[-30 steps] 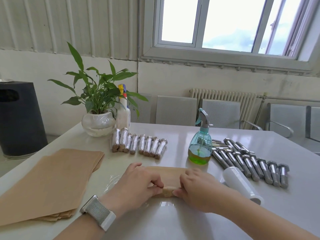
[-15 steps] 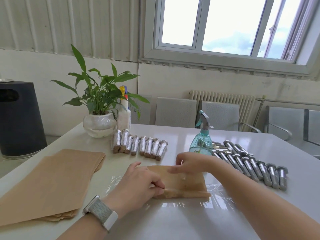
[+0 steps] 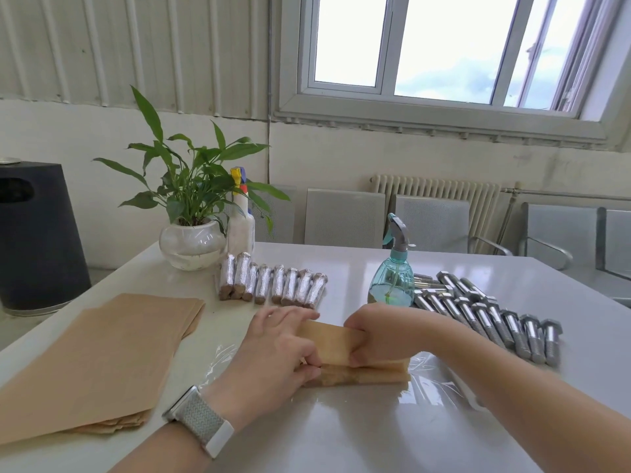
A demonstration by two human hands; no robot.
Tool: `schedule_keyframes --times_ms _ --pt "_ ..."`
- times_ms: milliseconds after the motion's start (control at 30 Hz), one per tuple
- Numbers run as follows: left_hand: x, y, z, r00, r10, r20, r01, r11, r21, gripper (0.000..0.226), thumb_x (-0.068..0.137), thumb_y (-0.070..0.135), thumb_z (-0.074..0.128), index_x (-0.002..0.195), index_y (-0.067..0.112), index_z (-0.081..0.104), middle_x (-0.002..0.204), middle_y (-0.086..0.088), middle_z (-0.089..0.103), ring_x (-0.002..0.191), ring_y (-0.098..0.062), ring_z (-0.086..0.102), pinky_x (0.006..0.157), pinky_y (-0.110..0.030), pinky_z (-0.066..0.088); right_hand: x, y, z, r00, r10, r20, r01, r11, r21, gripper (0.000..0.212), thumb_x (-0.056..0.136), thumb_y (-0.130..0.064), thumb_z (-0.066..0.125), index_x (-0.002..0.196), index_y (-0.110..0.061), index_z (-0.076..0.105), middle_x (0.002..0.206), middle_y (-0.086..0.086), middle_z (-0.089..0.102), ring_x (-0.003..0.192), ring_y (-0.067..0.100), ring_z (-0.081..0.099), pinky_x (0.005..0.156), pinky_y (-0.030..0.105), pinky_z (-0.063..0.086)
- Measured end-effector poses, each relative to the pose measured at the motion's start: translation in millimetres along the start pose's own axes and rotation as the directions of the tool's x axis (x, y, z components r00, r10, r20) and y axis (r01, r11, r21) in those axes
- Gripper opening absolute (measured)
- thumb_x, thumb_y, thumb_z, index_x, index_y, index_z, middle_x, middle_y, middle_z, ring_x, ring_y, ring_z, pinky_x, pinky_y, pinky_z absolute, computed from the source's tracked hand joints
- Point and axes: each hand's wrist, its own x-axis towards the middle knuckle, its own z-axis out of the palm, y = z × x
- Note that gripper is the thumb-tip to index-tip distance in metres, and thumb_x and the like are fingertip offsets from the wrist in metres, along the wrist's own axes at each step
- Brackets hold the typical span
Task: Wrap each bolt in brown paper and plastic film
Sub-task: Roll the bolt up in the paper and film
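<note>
Both hands — the left hand and the right hand — pinch the brown paper with curled fingers and roll it, I judge, around a hidden bolt upon the plastic film. Next comes a tight roll into that film. The white desk stands under a window — wrapped bolts behind, bare bolts at right.

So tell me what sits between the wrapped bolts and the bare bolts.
In the head view, a teal spray bottle stands between the wrapped bolts and bare bolts.
</note>
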Motion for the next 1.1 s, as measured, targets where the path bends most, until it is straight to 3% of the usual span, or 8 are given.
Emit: schedule_keyframes --times_ms 100,333,500,767,900,1000,1067,1100 --pt "0 1 0 1.000 0.009 -0.009 -0.009 1.000 0.004 0.019 0.089 0.051 0.059 0.096 0.037 0.070 0.133 0.021 0.040 0.129 -0.003 0.033 0.107 -0.029 0.011 -10 -7 10 0.996 -0.050 -0.076 0.048 0.998 -0.029 0.034 0.085 -0.034 0.062 0.065 -0.028 0.035 0.071 -0.010 0.042 0.074 0.019 0.046 0.052 0.023 0.031" --pt "-2 3 1 0.994 0.077 -0.082 -0.074 0.997 0.038 0.016 0.086 0.047 0.064 0.091 0.034 0.070 0.098 0.016 0.039 0.102 -0.007 0.047 0.094 -0.025 0.018 -11 -13 31 0.984 0.009 -0.178 -0.023 0.997 -0.073 0.044 0.076 -0.041 0.072 0.068 -0.024 0.033 0.068 -0.010 0.039 0.076 0.020 0.044 0.051 0.030 0.029" --pt "-4 2 -2 0.984 0.145 -0.107 -0.136 0.986 0.093 0.020 0.067 0.036 0.086 0.068 0.032 0.066 0.084 0.011 0.054 0.067 -0.013 0.053 0.076 -0.023 0.033 -14 -14 36 0.961 0.033 -0.274 -0.047 0.998 -0.045 0.039 0.077 -0.044 0.072 0.107 -0.031 0.051 0.098 -0.003 0.063 0.088 0.022 0.056 0.058 0.031 0.030" --pt "-5 -3 -14 0.980 0.195 -0.032 -0.195 0.981 -0.009 0.034 0.078 0.028 0.076 0.091 0.036 0.046 0.090 0.020 0.062 0.072 -0.005 0.052 0.084 -0.024 0.032 -22 -17 50 0.946 -0.025 -0.324 -0.032 0.985 -0.169 0.017 0.089 -0.039 0.058 0.086 -0.026 0.047 0.088 -0.004 0.054 0.090 0.024 0.057 0.055 0.034 0.024" --pt "-4 1 -15 0.987 0.147 -0.062 -0.151 0.986 -0.071 0.057 0.080 0.023 0.073 0.127 0.042 0.047 0.085 0.022 0.069 0.081 0.001 0.059 0.089 -0.017 0.026 -27 -18 54 0.915 -0.037 -0.401 -0.016 0.992 -0.129 0.024 0.092 -0.038 0.055 0.112 -0.030 0.063 0.104 -0.005 0.063 0.096 0.021 0.059 0.064 0.030 0.029" --pt "0 1 -15 0.968 0.216 -0.125 -0.209 0.976 0.068 0.038 0.070 0.026 0.080 0.106 0.034 0.069 0.077 0.019 0.068 0.075 -0.003 0.062 0.080 -0.022 0.029 -27 -20 58 0.904 -0.042 -0.426 -0.019 0.990 -0.138 0.024 0.093 -0.037 0.053 0.112 -0.028 0.063 0.105 -0.004 0.064 0.097 0.023 0.059 0.064 0.030 0.028" --pt "0 2 -16 0.961 0.255 -0.107 -0.241 0.962 0.128 0.018 0.075 0.046 0.074 0.089 0.035 0.070 0.074 0.018 0.064 0.072 -0.002 0.059 0.080 -0.024 0.029 -29 -22 59 0.900 -0.055 -0.433 -0.021 0.985 -0.170 0.022 0.094 -0.036 0.050 0.109 -0.025 0.063 0.103 -0.002 0.063 0.096 0.024 0.058 0.064 0.031 0.027" --pt "1 4 -17 0.976 0.209 -0.068 -0.200 0.973 0.116 0.031 0.080 0.064 0.060 0.084 0.034 0.068 0.074 0.017 0.062 0.073 -0.001 0.056 0.082 -0.024 0.028 -29 -22 59 0.895 -0.064 -0.442 -0.022 0.982 -0.186 0.021 0.094 -0.035 0.048 0.106 -0.024 0.062 0.101 -0.001 0.062 0.095 0.025 0.058 0.064 0.031 0.027"
